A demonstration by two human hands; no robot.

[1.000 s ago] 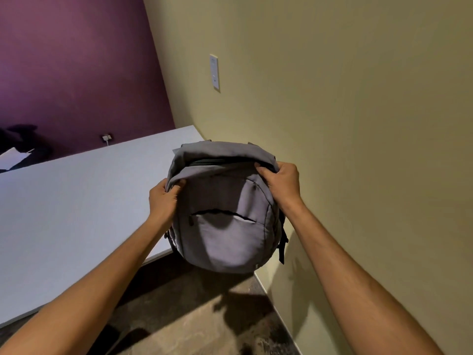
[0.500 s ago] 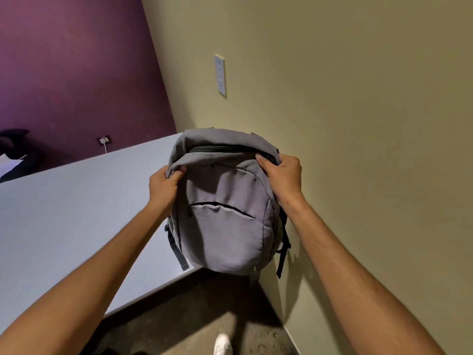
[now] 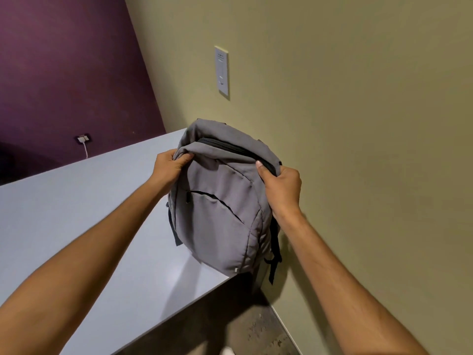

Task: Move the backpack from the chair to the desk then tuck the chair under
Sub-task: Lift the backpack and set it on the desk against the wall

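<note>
Grey backpack (image 3: 225, 208) between left hand (image 3: 170, 166), right hand (image 3: 282, 187)

Office-like room: plain grey desk (image 3: 76, 226), wall plate (image 3: 221, 70), plugged wall outlet (image 3: 83, 138).

An olive-yellow wall (image 3: 358, 124) fills the frame from twelve to four o'clock, carrying a white switch plate (image 3: 221, 70). At ten o'clock a purple wall (image 3: 64, 73) holds an outlet (image 3: 83, 138) with a white cord. Mottled brown floor (image 3: 230, 329) lies at six o'clock.
</note>
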